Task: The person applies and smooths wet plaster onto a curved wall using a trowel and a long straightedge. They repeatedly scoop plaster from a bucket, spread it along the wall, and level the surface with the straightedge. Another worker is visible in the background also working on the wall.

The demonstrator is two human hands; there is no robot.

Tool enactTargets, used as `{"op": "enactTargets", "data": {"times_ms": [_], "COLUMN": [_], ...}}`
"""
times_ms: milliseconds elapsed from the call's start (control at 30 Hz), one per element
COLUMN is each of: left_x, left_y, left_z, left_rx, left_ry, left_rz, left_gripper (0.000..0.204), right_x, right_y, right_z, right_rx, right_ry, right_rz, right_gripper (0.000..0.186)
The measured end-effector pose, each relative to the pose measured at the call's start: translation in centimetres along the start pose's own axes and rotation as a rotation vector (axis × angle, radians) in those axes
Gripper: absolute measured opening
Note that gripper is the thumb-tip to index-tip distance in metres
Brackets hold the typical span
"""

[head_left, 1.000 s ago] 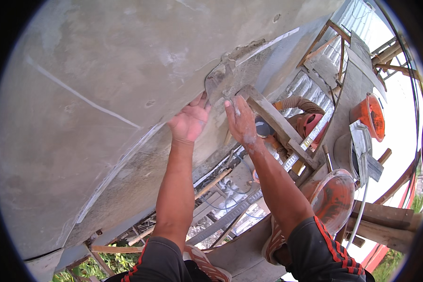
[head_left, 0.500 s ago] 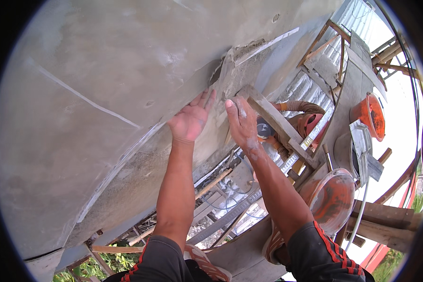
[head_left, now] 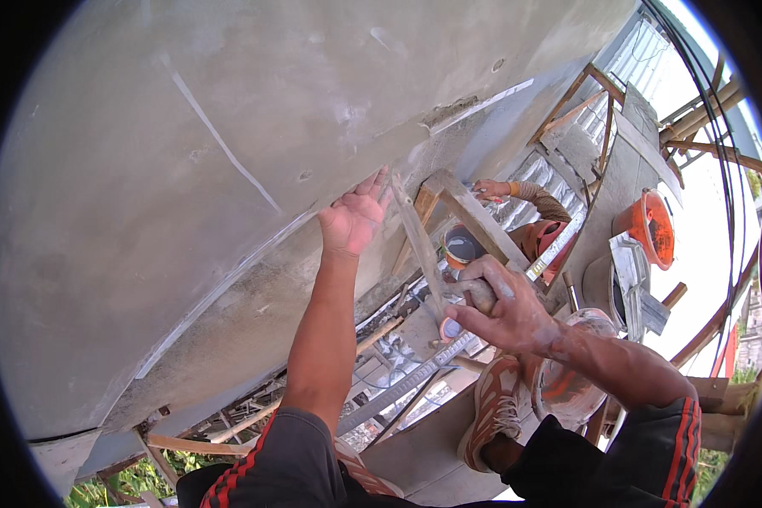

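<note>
My right hand point(head_left: 516, 309) is closed around the rounded handle of a plastering trowel point(head_left: 416, 235). Its flat, mortar-smeared blade is seen nearly edge-on, tilted, with the upper end close to the wall's lower edge. Dried grey stuff coats the fingers of that hand. Palm up, my left hand point(head_left: 354, 218) is open and holds nothing, its fingertips at the edge of the smooth grey plastered wall point(head_left: 229, 102). A pale strip point(head_left: 229, 284) follows this edge, and rougher plaster point(head_left: 254, 313) lies below it.
I stand on scaffold planks point(head_left: 432, 449). To the right are an orange bucket point(head_left: 648, 229), a grey bucket point(head_left: 603, 284) and a clear-sided tub point(head_left: 567, 381). Below, beyond a wooden beam point(head_left: 483, 220), a co-worker's arm point(head_left: 533, 196) shows near a bucket of grey liquid point(head_left: 463, 245).
My right hand has drawn the trowel away from the wall edge, down and to the right. My left hand stays open by the edge. The co-worker's arm has shifted.
</note>
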State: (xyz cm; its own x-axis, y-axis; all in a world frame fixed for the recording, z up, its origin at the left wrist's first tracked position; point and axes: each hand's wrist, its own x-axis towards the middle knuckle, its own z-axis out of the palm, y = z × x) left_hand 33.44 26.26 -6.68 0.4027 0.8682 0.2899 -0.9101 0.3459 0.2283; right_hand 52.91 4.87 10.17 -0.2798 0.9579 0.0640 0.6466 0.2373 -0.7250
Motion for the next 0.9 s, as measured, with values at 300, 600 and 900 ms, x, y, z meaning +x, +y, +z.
{"op": "enactTargets", "data": {"times_ms": [300, 600, 900], "left_x": [0.4, -0.2, -0.3], "left_y": [-2.9, -2.6, -1.9], "left_z": [-2.7, 2.8, 3.2], "left_rx": [-0.161, 0.018, -0.010], "left_ry": [-0.078, 0.107, 0.116], "left_rz": [-0.010, 0.104, 0.107], "left_gripper": [0.116, 0.128, 0.127], "right_x": [-18.8, -34.0, -31.6], "right_y": [-11.5, -4.9, -2.8], "right_z": [-16.5, -13.0, -12.7], "right_rx": [-0.193, -0.492, -0.440], "right_ry": [0.181, -0.097, -0.304], "right_rz": [0.852, 1.182, 1.214], "right_gripper": [0.033, 0.035, 0.045]}}
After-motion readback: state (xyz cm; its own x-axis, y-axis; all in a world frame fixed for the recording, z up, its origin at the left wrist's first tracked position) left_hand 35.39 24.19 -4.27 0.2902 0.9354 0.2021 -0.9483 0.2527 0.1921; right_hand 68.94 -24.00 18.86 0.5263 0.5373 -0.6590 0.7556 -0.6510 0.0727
